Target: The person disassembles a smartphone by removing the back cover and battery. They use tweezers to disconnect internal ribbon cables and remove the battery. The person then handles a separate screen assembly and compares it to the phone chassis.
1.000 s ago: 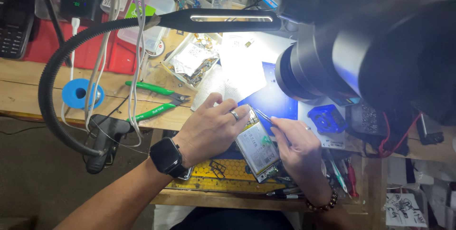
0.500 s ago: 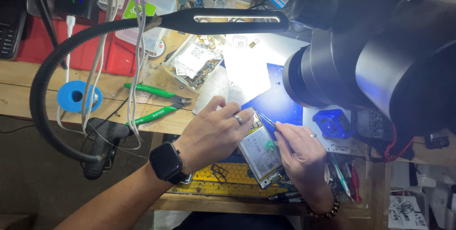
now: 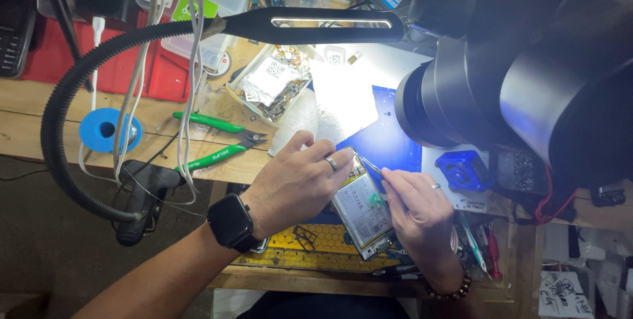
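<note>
You have one opened phone (image 3: 364, 210) between your two hands. Your left hand (image 3: 297, 180), fingers curled, presses on its left edge, one ring showing. Your right hand (image 3: 419, 210) pinches one pair of tweezers (image 3: 370, 167), tips on the phone's top corner. One pair of green cutters (image 3: 214, 141) lies well left of your left hand. Since a second ago both hands and the phone sit a little lower and rightward in view; grips unchanged.
</note>
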